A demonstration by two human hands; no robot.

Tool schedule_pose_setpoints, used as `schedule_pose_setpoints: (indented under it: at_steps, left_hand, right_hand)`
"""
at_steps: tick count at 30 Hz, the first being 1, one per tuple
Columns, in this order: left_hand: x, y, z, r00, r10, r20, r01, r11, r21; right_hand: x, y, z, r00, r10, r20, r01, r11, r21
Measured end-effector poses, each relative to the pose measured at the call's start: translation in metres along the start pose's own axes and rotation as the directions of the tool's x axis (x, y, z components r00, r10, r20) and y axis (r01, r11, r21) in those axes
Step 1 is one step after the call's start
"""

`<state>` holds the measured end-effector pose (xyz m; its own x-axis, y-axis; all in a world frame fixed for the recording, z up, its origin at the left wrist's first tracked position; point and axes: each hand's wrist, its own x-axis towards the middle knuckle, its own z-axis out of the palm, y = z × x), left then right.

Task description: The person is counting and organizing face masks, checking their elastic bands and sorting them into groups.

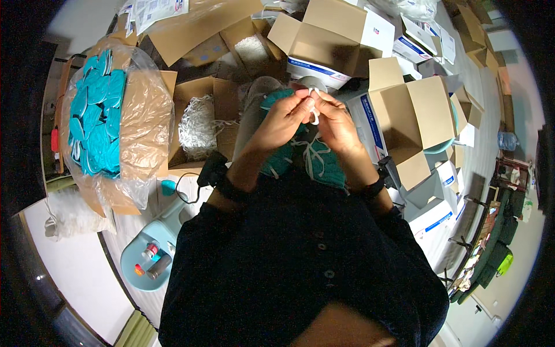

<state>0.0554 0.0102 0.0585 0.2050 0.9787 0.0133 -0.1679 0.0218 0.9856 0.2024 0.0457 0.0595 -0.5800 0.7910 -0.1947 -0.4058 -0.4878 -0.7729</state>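
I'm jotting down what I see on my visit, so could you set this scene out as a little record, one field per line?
Left hand: fingertips pinching a white cord
Right hand: pinching white cord too, close to the left
Lap: teal pieces with white ties
Left side: teal heap in a plastic-draped box; white strands in an open carton
Lower left: light-blue tub holding small items
Right side: open cardboard boxes

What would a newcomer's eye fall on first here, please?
Probably the heap of bright teal flat pieces in the plastic-draped brown cardboard box at left. Next, the bare left hand and right hand, pinching a thin white cord at upper centre, with an open brown-and-white cardboard box to their right.
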Motion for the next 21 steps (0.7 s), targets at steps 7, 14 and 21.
schedule_pose_setpoints:
  at_steps: [7, 14, 21]
  left_hand:
    - [-0.001, -0.004, 0.003, 0.996, -0.047, 0.08, 0.036, 0.991, 0.132]
    - [-0.002, -0.006, 0.005, 0.979, -0.134, 0.156, 0.122, 0.989, 0.084]
    - [-0.002, 0.004, 0.016, 0.993, -0.085, 0.086, 0.089, 0.995, -0.05]
  right_hand:
    - [0.001, -0.019, 0.0, 0.995, -0.007, -0.096, 0.028, 0.975, 0.219]
    - [-0.001, -0.031, -0.006, 0.992, 0.034, -0.125, -0.025, 0.997, 0.075]
    - [-0.007, -0.036, -0.005, 0.986, -0.009, -0.166, 0.046, 0.974, 0.222]
